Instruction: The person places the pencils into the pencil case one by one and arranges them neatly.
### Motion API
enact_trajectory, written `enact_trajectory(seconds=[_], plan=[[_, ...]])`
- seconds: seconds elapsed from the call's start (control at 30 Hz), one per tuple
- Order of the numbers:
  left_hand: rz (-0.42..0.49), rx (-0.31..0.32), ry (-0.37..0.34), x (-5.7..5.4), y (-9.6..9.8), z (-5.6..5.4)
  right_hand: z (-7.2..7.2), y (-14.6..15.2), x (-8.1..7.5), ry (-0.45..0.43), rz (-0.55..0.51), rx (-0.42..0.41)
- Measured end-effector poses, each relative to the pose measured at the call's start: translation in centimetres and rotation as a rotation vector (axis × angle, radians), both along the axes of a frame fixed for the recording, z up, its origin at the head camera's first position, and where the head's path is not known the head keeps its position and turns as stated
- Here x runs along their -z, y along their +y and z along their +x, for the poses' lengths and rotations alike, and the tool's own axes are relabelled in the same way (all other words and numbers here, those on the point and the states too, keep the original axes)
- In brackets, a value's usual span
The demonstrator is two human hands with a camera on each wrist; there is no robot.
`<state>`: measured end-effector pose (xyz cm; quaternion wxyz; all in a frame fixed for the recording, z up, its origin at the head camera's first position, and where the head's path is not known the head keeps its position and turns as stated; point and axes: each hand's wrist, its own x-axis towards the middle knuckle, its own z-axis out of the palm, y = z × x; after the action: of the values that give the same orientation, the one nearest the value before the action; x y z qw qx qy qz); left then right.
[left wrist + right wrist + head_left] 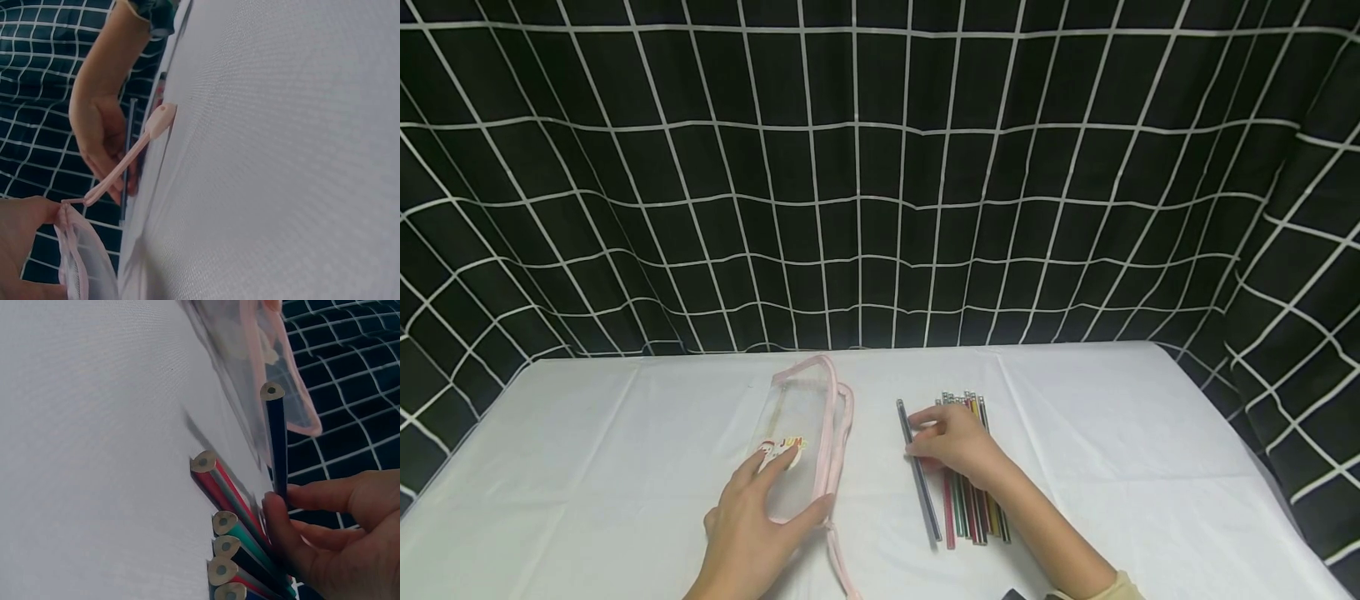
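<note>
A see-through pencil case (797, 408) with pink zipped edging and a cartoon print stands tilted left of centre, its zip side facing right. My left hand (756, 517) holds its near part, thumb at the zip edge and fingers over the printed side. From the zip end hangs a pink pull strap (125, 159). Between thumb and fingertips, my right hand (958, 442) pinches a dark blue pencil (276, 437), raised above the others in the right wrist view. Beneath that hand lies a row of several coloured pencils (977, 517), partly hidden by hand and forearm.
A white cloth (625, 467) covers the table. Behind it and at the sides hangs a black curtain (880, 183) with a white grid. A small dark object (1013, 594) shows at the bottom edge near the right sleeve (1120, 587).
</note>
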<state>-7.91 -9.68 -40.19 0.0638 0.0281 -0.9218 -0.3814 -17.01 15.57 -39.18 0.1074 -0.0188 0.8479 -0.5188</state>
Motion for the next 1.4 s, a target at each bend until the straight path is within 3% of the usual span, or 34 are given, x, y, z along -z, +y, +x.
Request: enact_trajectory(seconds=[0.3, 0.83, 1.4], plan=[[-0.017, 0.001, 0.016, 0.1, -0.1, -0.2, -0.5, 0.2, -0.3, 0.0, -0.086, -0.005], [-0.033, -0.031, 0.016, 0.1, 0.9, -0.3, -1.4, -1.7, -2.5, 0.019, -0.231, 0.074], [-0.043, -0.041, -0.021, -0.1, 1.8, -0.4, -1.7, -3.6, -2.8, 0.051, -0.282, 0.136]])
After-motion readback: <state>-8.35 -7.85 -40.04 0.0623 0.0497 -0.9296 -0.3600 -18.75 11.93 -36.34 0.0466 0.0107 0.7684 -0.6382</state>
